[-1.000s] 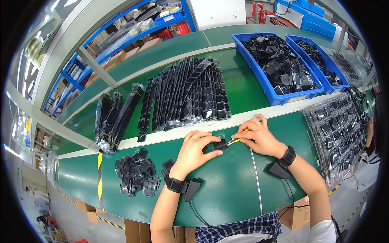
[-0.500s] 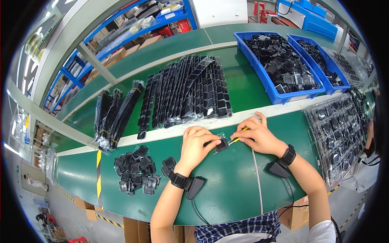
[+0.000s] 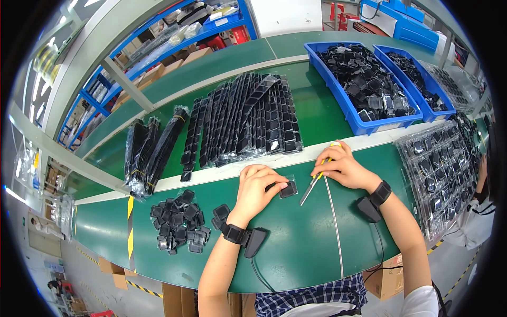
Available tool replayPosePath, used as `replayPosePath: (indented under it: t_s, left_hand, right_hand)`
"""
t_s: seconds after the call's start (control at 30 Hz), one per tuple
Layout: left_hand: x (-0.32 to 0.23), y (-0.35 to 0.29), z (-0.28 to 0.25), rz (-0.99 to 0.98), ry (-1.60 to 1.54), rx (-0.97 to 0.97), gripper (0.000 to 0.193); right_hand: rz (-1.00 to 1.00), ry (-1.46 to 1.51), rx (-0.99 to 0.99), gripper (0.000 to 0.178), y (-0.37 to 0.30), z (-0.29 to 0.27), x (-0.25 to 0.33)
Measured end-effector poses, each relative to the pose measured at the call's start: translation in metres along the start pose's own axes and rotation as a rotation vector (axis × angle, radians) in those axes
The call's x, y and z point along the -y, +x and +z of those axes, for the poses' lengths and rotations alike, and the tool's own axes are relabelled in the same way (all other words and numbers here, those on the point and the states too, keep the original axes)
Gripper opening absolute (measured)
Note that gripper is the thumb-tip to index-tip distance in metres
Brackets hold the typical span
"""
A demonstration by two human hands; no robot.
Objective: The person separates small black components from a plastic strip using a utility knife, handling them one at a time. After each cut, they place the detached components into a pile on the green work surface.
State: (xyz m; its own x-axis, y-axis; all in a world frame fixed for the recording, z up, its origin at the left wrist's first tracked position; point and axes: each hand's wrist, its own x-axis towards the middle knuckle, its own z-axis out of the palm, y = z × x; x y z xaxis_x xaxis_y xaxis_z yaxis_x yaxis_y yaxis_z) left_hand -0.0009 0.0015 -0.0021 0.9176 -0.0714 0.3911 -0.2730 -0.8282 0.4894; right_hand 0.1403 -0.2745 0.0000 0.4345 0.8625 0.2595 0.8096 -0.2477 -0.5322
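Observation:
My left hand pinches the edge of a small black square piece with clear film around it, just above the green bench. In my right hand is a slim knife with a yellow handle, its metal blade pointing down toward the bench. The blade tip is to the right of the black piece and apart from it. Left of my left wrist lie a few similar black pieces, and farther left a loose heap of black pieces.
Long strips of black pieces lie behind my hands, beside banded strip bundles. Two blue bins full of black pieces stand at the far right. Clear trays fill the right side, near another person's arm.
My right hand has moved up and slightly right, and the knife has drawn away from the black piece. My left hand still holds the piece in nearly the same spot.

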Motion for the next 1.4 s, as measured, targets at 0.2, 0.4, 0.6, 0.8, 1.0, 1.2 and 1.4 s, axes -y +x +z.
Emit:
replayPosePath:
  t_s: [0.2, 0.4, 0.6, 0.8, 1.0, 1.2, 1.4]
  left_hand:
    - [-0.02, 0.001, -0.008, 0.121, -0.002, 0.068, 0.023]
    - [-0.008, -0.004, -0.007, 0.095, 0.027, 0.125, 0.016]
    - [0.015, -0.012, -0.009, -0.094, 0.454, -0.163, 0.013]
    - [0.029, -0.019, -0.011, -0.288, 0.779, -0.329, 0.019]
    - [0.008, 0.0, -0.014, 0.057, 0.503, -0.336, 0.029]
    - [0.003, 0.023, 0.019, 0.112, 0.389, -0.248, 0.038]
    - [0.011, 0.043, 0.028, -0.049, 0.311, -0.285, 0.041]
  right_hand:
    - [0.037, 0.014, -0.029, 0.025, -0.005, -0.003, -0.005]
    - [0.016, 0.02, -0.028, 0.027, -0.004, -0.003, -0.005]
    - [0.025, 0.052, -0.021, 0.027, -0.004, -0.004, -0.005]
    - [0.032, 0.053, -0.026, 0.026, -0.004, -0.003, -0.004]
    - [0.027, 0.037, -0.039, 0.026, -0.004, -0.002, -0.007]
    - [0.04, 0.045, -0.033, 0.025, -0.004, -0.001, -0.006]
    - [0.043, 0.046, -0.025, 0.025, -0.003, -0.001, -0.005]
